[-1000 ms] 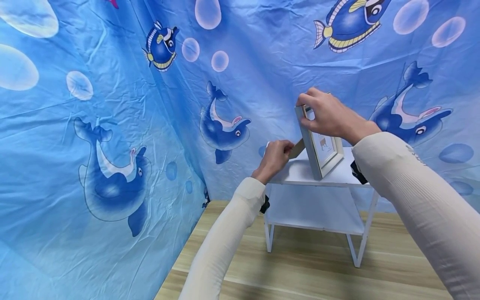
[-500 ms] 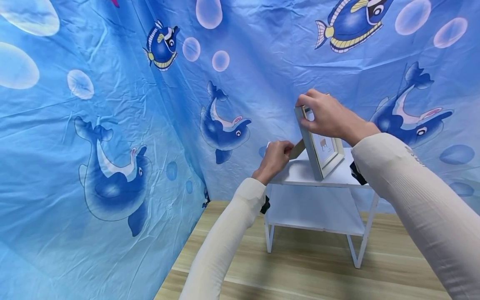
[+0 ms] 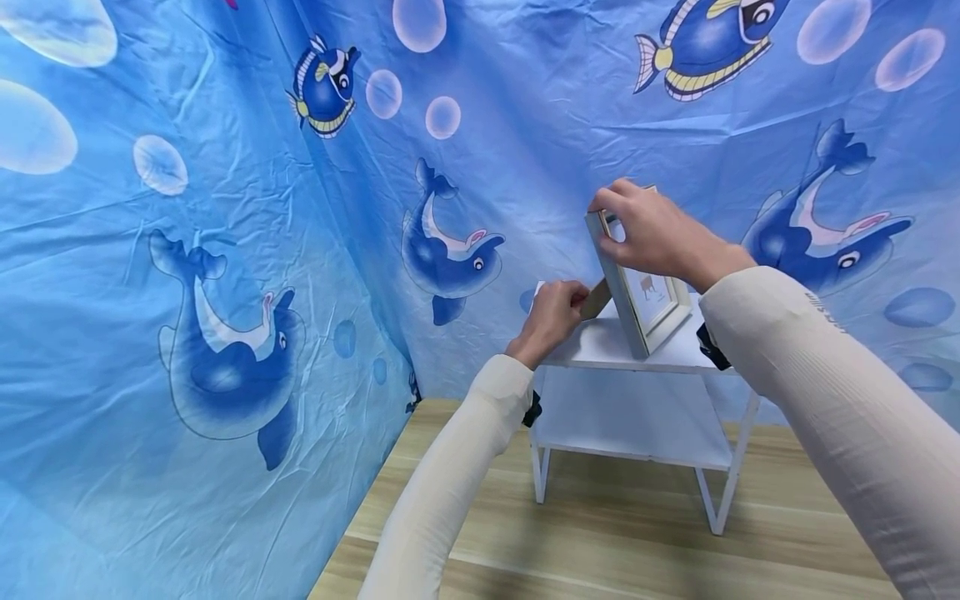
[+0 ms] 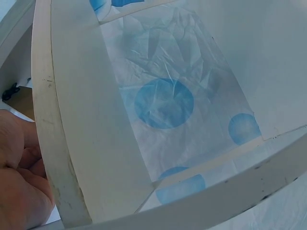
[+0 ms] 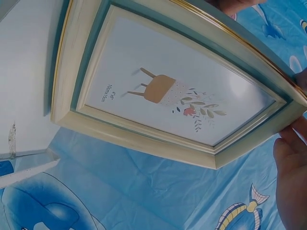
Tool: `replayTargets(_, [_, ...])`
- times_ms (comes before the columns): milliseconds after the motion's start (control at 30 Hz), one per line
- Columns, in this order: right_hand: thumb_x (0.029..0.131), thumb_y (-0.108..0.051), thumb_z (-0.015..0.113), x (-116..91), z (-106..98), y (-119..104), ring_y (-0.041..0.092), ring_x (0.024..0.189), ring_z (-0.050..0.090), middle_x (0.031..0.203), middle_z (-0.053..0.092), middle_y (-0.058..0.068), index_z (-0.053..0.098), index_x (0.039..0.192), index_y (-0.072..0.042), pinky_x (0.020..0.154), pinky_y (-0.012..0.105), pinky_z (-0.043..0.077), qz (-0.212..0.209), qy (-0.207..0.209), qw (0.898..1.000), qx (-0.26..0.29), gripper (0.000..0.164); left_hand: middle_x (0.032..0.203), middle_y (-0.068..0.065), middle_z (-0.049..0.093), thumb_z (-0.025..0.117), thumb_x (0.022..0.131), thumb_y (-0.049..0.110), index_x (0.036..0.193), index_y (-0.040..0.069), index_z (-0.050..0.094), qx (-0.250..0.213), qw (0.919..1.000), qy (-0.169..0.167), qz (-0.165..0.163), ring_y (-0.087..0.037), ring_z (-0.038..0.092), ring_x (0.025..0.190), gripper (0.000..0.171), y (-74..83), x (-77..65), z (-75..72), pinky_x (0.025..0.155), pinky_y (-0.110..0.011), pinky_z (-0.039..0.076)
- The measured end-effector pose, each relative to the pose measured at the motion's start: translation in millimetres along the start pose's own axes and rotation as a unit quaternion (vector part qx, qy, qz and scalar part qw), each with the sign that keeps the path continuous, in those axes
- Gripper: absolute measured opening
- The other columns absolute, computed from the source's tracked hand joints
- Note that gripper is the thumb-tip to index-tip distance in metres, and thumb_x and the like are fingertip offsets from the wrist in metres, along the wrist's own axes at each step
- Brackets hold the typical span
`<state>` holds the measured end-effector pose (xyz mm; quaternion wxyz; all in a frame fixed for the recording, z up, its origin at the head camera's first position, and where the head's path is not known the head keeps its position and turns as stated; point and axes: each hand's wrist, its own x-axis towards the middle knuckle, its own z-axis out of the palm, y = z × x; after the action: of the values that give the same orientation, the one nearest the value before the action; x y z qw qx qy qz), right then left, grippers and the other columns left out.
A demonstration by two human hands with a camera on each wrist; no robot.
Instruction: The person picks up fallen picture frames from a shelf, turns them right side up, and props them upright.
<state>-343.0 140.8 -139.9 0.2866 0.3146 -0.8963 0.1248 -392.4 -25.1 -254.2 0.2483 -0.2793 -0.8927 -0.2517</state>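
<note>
Cannot see all of the picture frame (image 3: 651, 312) behind the right fingers (image 3: 613, 199), nor read the sleeve lettering (image 3: 825, 311); in the left wrist view, lose part of the left fingers (image 4: 26, 135) behind a white bar (image 4: 58, 124).

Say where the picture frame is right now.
In the head view, right of centre, the picture frame stands tilted on the white table, its upper edge gripped by the right hand and its back support pinched by the left hand.
</note>
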Motion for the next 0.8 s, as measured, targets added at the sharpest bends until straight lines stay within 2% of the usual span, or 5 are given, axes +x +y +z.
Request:
replayTargets(367, [0.092, -0.006, 0.061, -0.1, 1.1, -1.2, 0.037, 0.100, 0.059, 0.125, 0.055, 0.021, 0.058, 0.125, -0.001, 0.087, 0.054, 0.052, -0.004, 0.004, 1.000, 0.001, 0.033, 0.101, -0.007, 0.076, 0.061, 0.096, 0.003, 0.106, 0.005, 0.076, -0.003, 1.0000, 0.005, -0.003, -0.015, 0.071, 0.091, 0.018, 0.7, 1.9, 1.7, 0.080, -0.022, 0.055])
replayTargets(800, [0.092, -0.007, 0.062, 0.8, 4.5, -1.9, 0.038, 0.099, 0.059, 0.125, 0.055, 0.021, 0.058, 0.125, -0.002, 0.087, 0.054, 0.052, 0.000, 0.005, 1.000, 0.003, 0.033, 0.102, -0.007, 0.076, 0.062, 0.097, 0.004, 0.108, 0.005, 0.076, -0.012, 0.9998, -0.005, -0.014, -0.015, 0.072, 0.091, 0.018, -1.8, 0.0, 0.9, 0.079, -0.022, 0.055])
